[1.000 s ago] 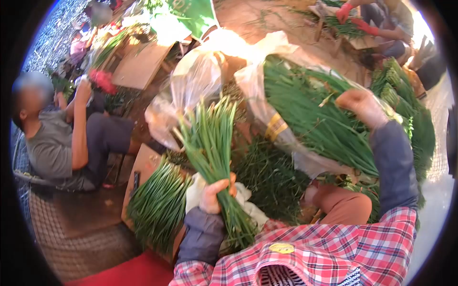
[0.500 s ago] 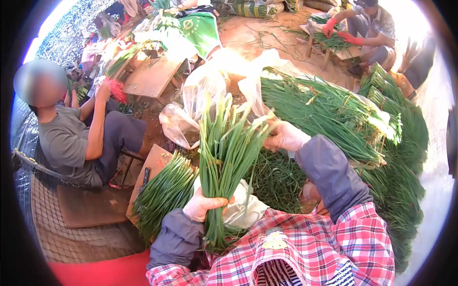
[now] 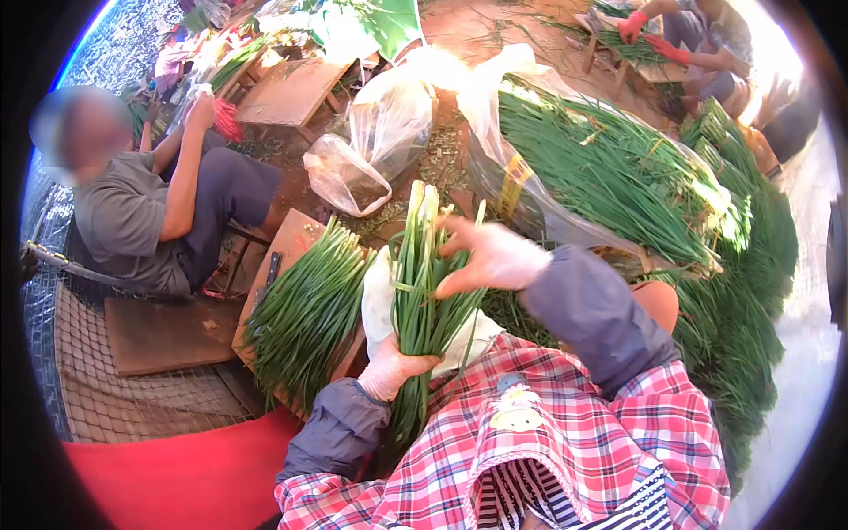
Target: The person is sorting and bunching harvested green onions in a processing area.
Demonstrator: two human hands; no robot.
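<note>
My left hand (image 3: pixel 395 366), in a thin glove, is wrapped around the lower part of a bunch of green chives (image 3: pixel 411 287) held upright before my chest. Beside its upper right side is my right hand (image 3: pixel 499 256), slightly blurred, with thumb and fingers spread apart. Its fingertips overlap the stalks; I cannot tell whether they touch. To the left, a heap of chives (image 3: pixel 305 305) lies on a small wooden board (image 3: pixel 300 231), where a dark-handled knife (image 3: pixel 272 267) rests along the edge. Pale cloth or plastic (image 3: pixel 378 305) shows behind the held bunch.
A large chive pile (image 3: pixel 601 177) lies on plastic at the right, with more chives (image 3: pixel 746 309) beyond. A clear plastic bag (image 3: pixel 353 168) sits ahead. One person (image 3: pixel 132 221) sits left; another in red gloves (image 3: pixel 707 62) works at the far right.
My right hand has moved down and left, its fingers spreading apart. The held bunch is more gathered and slightly lower. My view has tilted down a little.
</note>
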